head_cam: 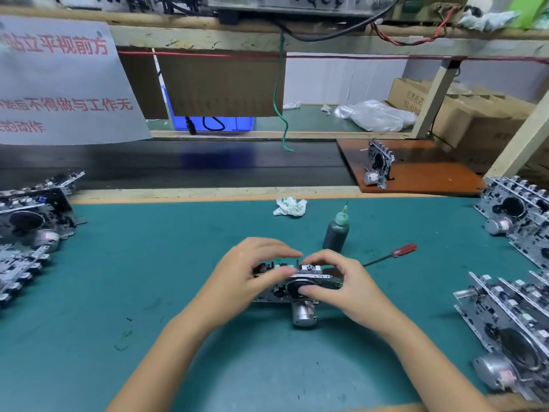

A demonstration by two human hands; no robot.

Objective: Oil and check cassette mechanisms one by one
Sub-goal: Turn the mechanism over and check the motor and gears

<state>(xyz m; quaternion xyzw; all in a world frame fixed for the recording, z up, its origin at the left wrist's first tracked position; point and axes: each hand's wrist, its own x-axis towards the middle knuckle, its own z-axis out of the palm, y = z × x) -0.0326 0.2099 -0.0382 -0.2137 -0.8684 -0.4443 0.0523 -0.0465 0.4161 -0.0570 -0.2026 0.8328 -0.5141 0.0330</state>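
checking looks like the step in hand: left hand (252, 272) and right hand (332, 283) both pinch one cassette mechanism (294, 288) at mat centre. oil bottle (335, 231) stands untouched at one o'clock; next, probably reach there.

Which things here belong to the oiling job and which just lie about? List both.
Job: cassette mechanism gripped by left hand and right hand; oil bottle; screwdriver; stacked mechanisms left and right.

Lying about: crumpled paper; plastic bag; cardboard boxes; posted sign.
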